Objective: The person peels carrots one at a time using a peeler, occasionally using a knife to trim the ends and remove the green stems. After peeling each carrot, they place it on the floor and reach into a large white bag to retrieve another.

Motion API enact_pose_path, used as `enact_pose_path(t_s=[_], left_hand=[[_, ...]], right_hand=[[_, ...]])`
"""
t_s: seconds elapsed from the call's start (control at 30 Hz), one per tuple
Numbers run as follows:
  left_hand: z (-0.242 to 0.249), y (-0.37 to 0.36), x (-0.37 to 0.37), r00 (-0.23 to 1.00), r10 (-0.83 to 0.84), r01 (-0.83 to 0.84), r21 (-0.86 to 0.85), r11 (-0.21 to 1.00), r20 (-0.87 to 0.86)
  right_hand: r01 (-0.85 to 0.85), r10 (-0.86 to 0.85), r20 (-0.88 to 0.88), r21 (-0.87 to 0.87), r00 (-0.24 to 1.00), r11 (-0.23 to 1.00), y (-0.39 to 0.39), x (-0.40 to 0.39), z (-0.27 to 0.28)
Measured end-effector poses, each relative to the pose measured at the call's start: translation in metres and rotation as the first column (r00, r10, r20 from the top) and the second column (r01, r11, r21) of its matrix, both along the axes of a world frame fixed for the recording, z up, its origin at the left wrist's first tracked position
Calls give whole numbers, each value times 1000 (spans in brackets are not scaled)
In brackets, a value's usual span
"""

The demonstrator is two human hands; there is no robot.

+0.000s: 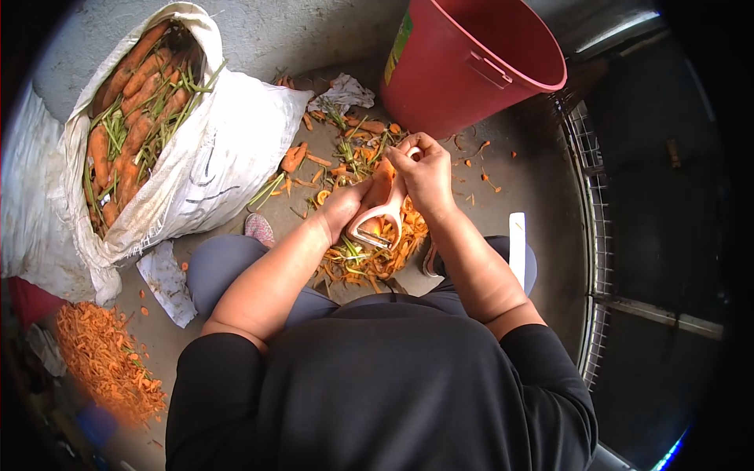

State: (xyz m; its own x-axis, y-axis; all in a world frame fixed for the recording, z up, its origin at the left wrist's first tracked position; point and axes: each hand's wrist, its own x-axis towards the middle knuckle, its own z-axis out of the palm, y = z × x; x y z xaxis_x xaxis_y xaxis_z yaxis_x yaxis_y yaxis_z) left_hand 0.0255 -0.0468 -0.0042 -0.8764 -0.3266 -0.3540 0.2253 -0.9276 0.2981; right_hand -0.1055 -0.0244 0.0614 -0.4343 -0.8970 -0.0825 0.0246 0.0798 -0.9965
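My left hand [344, 209] is closed around a carrot [381, 184], which lies partly behind the peeler and my fingers. My right hand [428, 174] grips the handle of a pale pink Y-shaped peeler [395, 196]. The peeler's metal blade points back toward my body, close beside the carrot. Below both hands, a heap of carrot peelings [408, 250] mixed with green stalks covers the floor between my feet.
A white sack [228, 141] full of unpeeled carrots [135, 129] leans at the left. Ahead stands a red bucket [448, 74]. Another pile of peelings [106, 357] lies at lower left. Wire mesh [598, 196] borders the right side.
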Motion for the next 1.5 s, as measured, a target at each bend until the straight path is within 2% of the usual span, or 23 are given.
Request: enact_pose_path(t_s=[0.07, 0.17, 0.23, 0.27, 0.33, 0.4, 0.47, 0.57, 0.6, 0.63, 0.73, 0.8, 0.83, 0.87, 0.9, 0.93, 0.97, 1.1, 1.13, 1.2, 1.3, 1.43, 1.5], left_hand=[[11, -1, 10, 987, -92, 127, -280, 951, 134], [13, 6, 11, 981, -103, 128, -156, 979, 162], [12, 6, 11, 983, -81, 109, -164, 980, 167], [8, 2, 12, 988, -89, 102, -103, 989, 130], [-5, -6, 12, 994, -95, 93, 37, 995, 51], [0, -8, 11, 992, -41, 41, 5, 999, 119], [6, -9, 7, 987, -15, 20, -31, 999, 162], [-14, -5, 3, 991, -88, 92, 29, 995, -97], [-17, -3, 1, 988, -72, 73, -3, 997, -133], [-2, -3, 4, 995, -74, 85, -198, 976, 64], [-13, 0, 8, 987, -149, 146, -64, 987, -55], [21, 5, 6, 990, 82, -33, -377, 925, 115], [32, 7, 5, 962, 215, -98, -526, 845, 166], [30, 4, 6, 898, 410, -81, -854, 513, 161], [27, -3, 7, 817, 573, 21, -997, 81, 63], [26, -9, 6, 740, 664, 186, -918, -350, -103], [25, -13, 5, 728, 651, 122, -895, -430, -214], [15, -10, 2, 758, 619, -33, -936, 350, 204], [12, -14, 2, 818, 524, -150, -790, 595, 239], [18, -12, 5, 837, 409, -225, -452, 863, 364], [15, -17, 13, 910, 100, -20, -199, 980, 402], [-12, -14, 4, 957, 57, -36, -80, 996, 283], [-14, -6, -1, 984, 62, -68, 28, 997, 170]], right_hand=[[51, -34, -227, 69, 973, 996, -14, -12, -5], [358, -349, -135, 50, 927, 932, -48, -85, -39], [553, -494, -432, 13, 754, 833, -50, -131, -57], [621, -588, -347, -20, 730, 783, -50, -144, -64], [593, -604, -111, -120, 789, 796, -40, -122, -38], [404, -409, -37, -103, 912, 909, -22, -75, -2], [193, -197, -27, -101, 980, 976, -1, -23, 12], [-48, 39, -166, -57, 985, 997, 14, 6, 17], [7, -7, -251, -1, 968, 1000, 4, -5, 9], [127, -130, -233, -27, 964, 992, -13, -27, -14], [507, -482, -352, -24, 802, 862, -43, -115, -51], [639, -590, -427, -35, 686, 768, -37, -163, -72], [661, -620, -390, -38, 680, 749, -33, -167, -70], [681, -646, -359, -38, 674, 731, -24, -169, -70], [659, -640, -316, -58, 701, 750, -19, -160, -67], [638, -616, -299, -31, 729, 770, -12, -156, -72], [614, -591, -277, -8, 757, 790, -7, -153, -82], [549, -549, -30, 107, 835, 829, 6, -130, -95], [525, -529, 19, 105, 848, 845, 6, -118, -85], [474, -484, 115, 102, 868, 874, 6, -98, -62], [345, -344, 234, 40, 909, 938, 1, -70, -37], [130, -109, 317, -45, 942, 991, 8, -15, -1], [76, -74, 51, -55, 996, 996, 5, -8, -1]])
